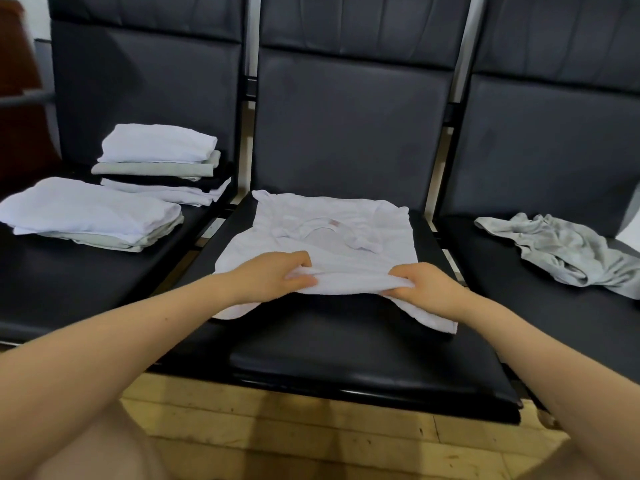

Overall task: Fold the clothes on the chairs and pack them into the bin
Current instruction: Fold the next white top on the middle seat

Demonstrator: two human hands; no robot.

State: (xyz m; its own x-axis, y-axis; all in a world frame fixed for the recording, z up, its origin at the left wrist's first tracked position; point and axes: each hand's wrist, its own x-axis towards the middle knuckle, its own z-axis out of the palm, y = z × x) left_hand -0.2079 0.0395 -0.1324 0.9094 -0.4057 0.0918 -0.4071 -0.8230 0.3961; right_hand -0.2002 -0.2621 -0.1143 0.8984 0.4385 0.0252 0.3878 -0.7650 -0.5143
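Nearest, the left hand [277, 277] and right hand [427, 289] each hold a curled grip on the near hem of a white T-shirt [332, 237], which lies flat on the middle chair [363, 358]. Farther left, two stacks of folded clothes [93, 214] [162, 164] sit on the left chair [69, 282]; right, a crumpled grey garment [568, 251] lies on the right chair [554, 306]

Two bare forearms, no sleeves, left grip [277, 275], right grip [424, 289]
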